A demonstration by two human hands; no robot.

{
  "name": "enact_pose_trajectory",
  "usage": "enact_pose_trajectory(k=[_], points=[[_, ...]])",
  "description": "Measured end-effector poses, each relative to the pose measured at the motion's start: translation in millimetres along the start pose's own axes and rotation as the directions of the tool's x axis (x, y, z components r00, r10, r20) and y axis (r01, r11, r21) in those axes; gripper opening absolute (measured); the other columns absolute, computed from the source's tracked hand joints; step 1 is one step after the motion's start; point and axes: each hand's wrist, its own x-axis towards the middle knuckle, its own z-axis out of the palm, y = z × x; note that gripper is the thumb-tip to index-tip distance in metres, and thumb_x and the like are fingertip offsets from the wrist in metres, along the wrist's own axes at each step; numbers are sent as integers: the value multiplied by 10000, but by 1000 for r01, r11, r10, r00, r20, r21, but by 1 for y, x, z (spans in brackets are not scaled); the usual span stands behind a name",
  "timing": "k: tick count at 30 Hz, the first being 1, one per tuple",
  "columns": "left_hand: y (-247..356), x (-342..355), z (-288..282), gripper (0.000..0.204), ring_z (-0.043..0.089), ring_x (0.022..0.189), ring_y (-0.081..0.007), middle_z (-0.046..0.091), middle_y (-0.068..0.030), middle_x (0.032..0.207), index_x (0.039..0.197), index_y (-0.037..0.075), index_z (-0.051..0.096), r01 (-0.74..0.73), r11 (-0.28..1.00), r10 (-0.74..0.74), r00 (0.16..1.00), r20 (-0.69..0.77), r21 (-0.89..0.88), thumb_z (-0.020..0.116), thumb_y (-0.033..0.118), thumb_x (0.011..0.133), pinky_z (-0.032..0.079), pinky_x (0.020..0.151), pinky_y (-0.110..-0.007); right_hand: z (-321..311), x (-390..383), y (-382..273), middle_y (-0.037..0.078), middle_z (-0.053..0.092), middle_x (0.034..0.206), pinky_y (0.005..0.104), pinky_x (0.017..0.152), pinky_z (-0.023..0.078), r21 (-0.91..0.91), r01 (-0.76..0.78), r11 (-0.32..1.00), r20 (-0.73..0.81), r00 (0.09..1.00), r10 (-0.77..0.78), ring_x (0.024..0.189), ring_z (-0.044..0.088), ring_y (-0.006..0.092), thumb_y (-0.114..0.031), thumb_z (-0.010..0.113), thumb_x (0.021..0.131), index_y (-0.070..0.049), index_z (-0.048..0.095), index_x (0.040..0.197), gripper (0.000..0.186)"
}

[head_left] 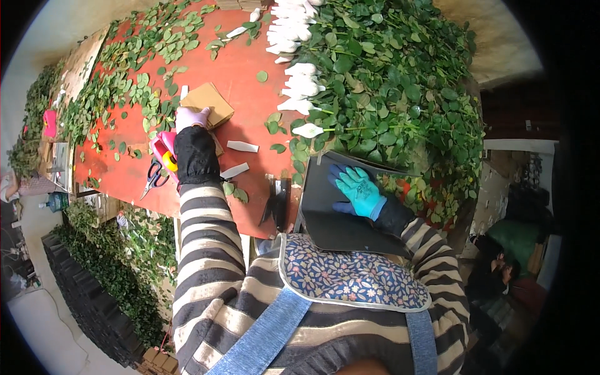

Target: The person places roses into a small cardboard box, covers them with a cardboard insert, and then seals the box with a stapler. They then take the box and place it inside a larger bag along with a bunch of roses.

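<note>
My left hand [190, 117], in a pale pink glove with a black sleeve cover, reaches forward and rests on a stack of brown cardboard pieces [208, 102] on the red table [237, 69]. My right hand [359, 190], in a teal glove, lies flat with fingers spread on a dark grey sheet [325, 219] at the table's near right edge. Green leafy sprigs [387, 81] are heaped beyond the right hand. White paper wraps [299, 81] line the heap's left edge.
Scissors [152, 178] and a pink tool with a yellow roll [165, 153] lie left of my left forearm. A black stapler-like tool [277, 203] sits near the table's front. White strips [242, 147] and loose leaves are scattered about. More foliage piles sit at the far left.
</note>
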Motion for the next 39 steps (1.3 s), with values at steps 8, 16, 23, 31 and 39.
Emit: enact_pose_trajectory(k=[8, 16, 23, 31, 39], points=[[-64, 47, 4, 224, 699, 788, -277, 716, -157, 881, 993, 34, 647, 26, 969, -17, 999, 41, -244, 680, 115, 787, 552, 689, -385, 4, -5, -4, 135, 347, 1566, 489, 1159, 224, 26, -35, 999, 38, 999, 34, 1408, 363, 312, -536, 621, 856, -93, 385, 1499, 816], [22, -22, -5, 1070, 566, 1226, -341, 527, -252, 1347, 1499, 59, 334, -28, 1000, 29, 999, -43, 2, 867, 446, 657, 474, 1005, -427, 4, -2, 3, 156, 365, 1551, 479, 1150, 245, -40, -13, 999, 1, 1000, 13, 1375, 386, 348, -570, 633, 832, -86, 424, 1473, 830], [-43, 11, -12, 484, 690, 963, -258, 716, -168, 1025, 1032, -34, 677, 47, 993, -63, 986, -152, -104, 850, 265, 693, 543, 851, -356, 19, -1, 13, 140, 365, 1553, 485, 1148, 248, -14, 45, 999, -62, 997, -46, 1397, 365, 339, -505, 663, 817, -73, 412, 1476, 827], [-3, -244, -3, 214, 600, 840, -133, 646, -38, 934, 1104, -3, 616, -47, 606, 613, 664, 429, -794, 643, 137, 945, 504, 768, -292, 35, -21, 10, 129, 422, 1520, 505, 1169, 231, 2, -73, 997, 88, 993, 73, 1393, 392, 334, -429, 660, 826, -88, 466, 1441, 730], [3, -291, 130, 311, 645, 798, -247, 673, -143, 874, 1038, 0, 635, -65, 915, 389, 410, 825, -399, 659, 268, 883, 509, 715, -360, 27, -3, 13, 189, 476, 1416, 497, 1140, 266, 99, 73, 992, -72, 995, -66, 1332, 430, 354, -330, 766, 672, -32, 502, 1370, 804]])
